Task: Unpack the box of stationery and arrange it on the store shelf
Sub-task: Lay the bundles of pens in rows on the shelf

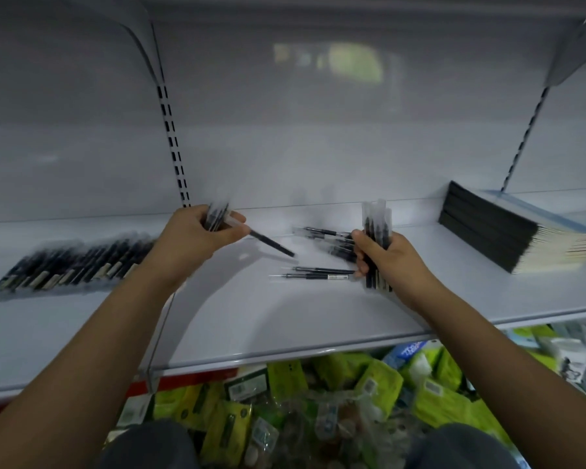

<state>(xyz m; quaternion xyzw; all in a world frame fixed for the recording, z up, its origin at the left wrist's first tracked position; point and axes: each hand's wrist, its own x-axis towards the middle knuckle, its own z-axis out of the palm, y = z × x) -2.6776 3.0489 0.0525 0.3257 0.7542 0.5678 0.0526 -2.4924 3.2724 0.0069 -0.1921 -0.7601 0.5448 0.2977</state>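
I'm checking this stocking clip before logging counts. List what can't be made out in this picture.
- Row of pens, head view: motion blur smears them, so no count or label.
- Pens in the left hand: fingers and blur hide the number.
- Bundle in the right hand: fingers cover its middle.
- Stack of notebooks: covers hidden, only edges show.
- Green packets: the shelf and arms partly hide them; print too small.

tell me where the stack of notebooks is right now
In the head view, the stack of notebooks lies at the right end of the shelf, beyond the right hand gripping pens.
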